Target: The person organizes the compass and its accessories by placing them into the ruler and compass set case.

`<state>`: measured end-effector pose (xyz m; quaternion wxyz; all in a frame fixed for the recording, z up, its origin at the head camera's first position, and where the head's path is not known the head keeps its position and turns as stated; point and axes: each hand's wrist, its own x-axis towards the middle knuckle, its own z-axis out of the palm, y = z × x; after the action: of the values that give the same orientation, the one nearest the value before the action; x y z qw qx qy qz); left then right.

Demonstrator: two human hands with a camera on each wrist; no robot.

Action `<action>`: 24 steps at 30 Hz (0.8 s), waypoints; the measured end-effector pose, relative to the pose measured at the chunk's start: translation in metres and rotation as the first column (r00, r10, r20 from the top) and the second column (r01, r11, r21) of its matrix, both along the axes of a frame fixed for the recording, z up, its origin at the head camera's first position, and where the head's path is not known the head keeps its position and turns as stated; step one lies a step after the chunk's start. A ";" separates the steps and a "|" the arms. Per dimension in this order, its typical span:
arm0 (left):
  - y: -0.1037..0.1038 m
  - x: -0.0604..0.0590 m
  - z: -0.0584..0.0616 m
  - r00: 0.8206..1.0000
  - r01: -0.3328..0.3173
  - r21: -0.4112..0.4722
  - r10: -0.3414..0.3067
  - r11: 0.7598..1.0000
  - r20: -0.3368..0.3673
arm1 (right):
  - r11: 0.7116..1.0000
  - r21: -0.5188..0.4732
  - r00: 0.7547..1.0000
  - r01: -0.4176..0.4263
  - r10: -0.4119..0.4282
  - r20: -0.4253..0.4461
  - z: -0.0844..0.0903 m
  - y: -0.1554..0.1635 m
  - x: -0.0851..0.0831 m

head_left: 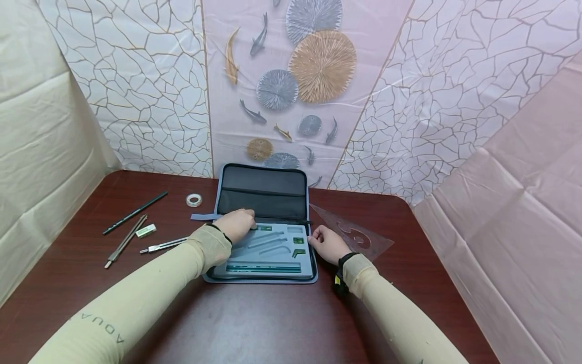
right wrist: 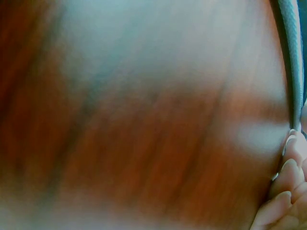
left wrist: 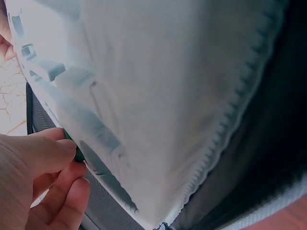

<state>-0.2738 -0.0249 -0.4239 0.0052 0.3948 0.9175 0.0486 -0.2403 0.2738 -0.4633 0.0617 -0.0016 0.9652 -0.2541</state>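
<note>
An open zippered case lies on the table, holding a pale grey moulded tray of drawing tools. My left hand reaches over the tray's upper left part. In the left wrist view its thumb and fingers pinch a small dark green piece at the tray's edge; most of the piece is hidden. My right hand grips the case's right rim between thumb and curled fingers. Dark green pencils lie in the tray's front slot, and a small green sharpener-like piece sits at its right.
Left of the case lie a green pencil, a metal compass, an eraser, a tape roll and another metal compass, partly behind the left sleeve. A clear plastic set square lies beyond the right hand.
</note>
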 end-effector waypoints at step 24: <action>-0.010 0.007 0.001 1.000 0.001 -0.079 -0.001 0.997 -0.002 | 1.000 -0.002 1.000 0.006 -0.006 -0.003 0.001 -0.002 0.001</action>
<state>-0.2670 -0.0354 -0.4234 0.0199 0.3949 0.9184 0.0119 -0.2394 0.2721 -0.4625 0.0597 0.0007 0.9650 -0.2553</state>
